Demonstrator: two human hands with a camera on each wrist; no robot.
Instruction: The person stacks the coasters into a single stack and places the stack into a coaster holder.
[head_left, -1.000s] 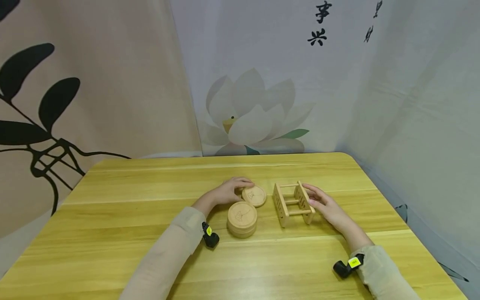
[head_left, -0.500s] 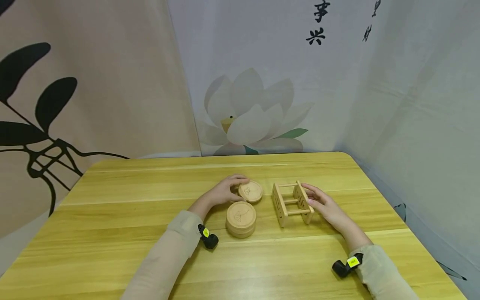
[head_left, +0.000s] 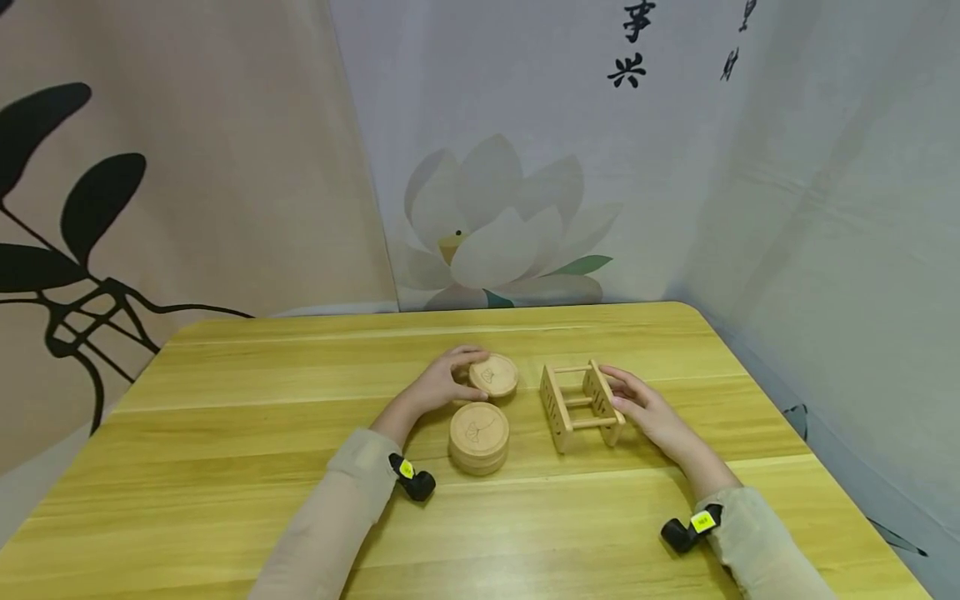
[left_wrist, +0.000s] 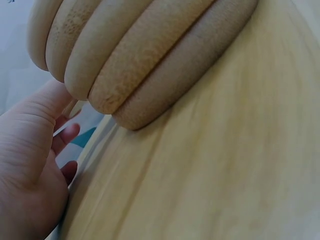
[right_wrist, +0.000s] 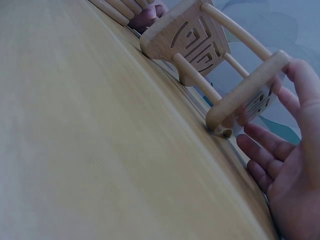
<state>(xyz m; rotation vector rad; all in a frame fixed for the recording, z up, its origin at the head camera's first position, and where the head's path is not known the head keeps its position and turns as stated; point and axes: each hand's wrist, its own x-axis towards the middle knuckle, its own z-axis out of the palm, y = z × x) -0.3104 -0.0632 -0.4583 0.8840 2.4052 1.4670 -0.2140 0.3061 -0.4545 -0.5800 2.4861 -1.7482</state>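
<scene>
Two hands at a wooden table [head_left: 225, 467]. The left hand [head_left: 441, 383] pinches a round wooden coaster [head_left: 495, 375] — thumb and fingers at its edge — just behind a stack of coasters [head_left: 478, 439]. The right hand [head_left: 651, 414], fingers loosely spread, touches the outer right side of an upright wooden rack [head_left: 602, 398].

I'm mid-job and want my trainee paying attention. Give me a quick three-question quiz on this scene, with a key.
1. Count: in the left wrist view, how many rounded layers show in the coaster stack?
2. Identify: what does the left hand hold between its thumb and fingers?
3. True or false: the right hand touches the wooden rack.

Key:
1. Five.
2. A round wooden coaster.
3. True.
</scene>
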